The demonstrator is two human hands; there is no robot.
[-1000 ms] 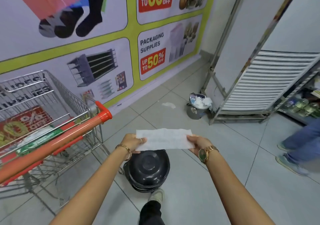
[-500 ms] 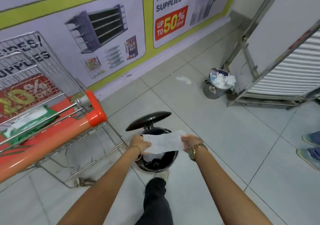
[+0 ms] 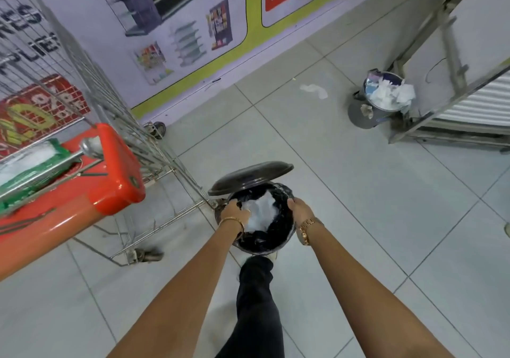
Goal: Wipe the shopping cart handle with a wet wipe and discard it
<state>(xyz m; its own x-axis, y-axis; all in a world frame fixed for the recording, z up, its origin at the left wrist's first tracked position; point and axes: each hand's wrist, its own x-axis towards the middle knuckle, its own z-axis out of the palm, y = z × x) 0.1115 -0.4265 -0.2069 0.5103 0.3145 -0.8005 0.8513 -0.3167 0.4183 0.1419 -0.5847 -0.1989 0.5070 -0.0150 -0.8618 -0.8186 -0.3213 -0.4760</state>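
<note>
The white wet wipe [image 3: 260, 211] lies crumpled inside a black pedal bin [image 3: 287, 237] whose lid [image 3: 248, 175] is tipped up. My left hand [image 3: 234, 212] is at the bin's left rim, fingers curled on the wipe's edge. At the right rim, my right hand [image 3: 299, 210] has its fingers pointing down into the bin, a dark gap between it and the wipe. The cart's orange handle [image 3: 55, 217] stretches across the left edge.
A green pack of wipes [image 3: 24, 170] sits in the wire cart. My black-trousered leg [image 3: 256, 302] reaches to the bin's base. A small grey bin [image 3: 361, 112] overflowing with tissues stands by a metal rack [image 3: 447, 54]. A stray wipe [image 3: 314, 90] lies on the tiles.
The bin lid has come up. Both hands have gone down from holding the wipe stretched flat above the bin to the bin's mouth, and the wipe now sits crumpled inside.
</note>
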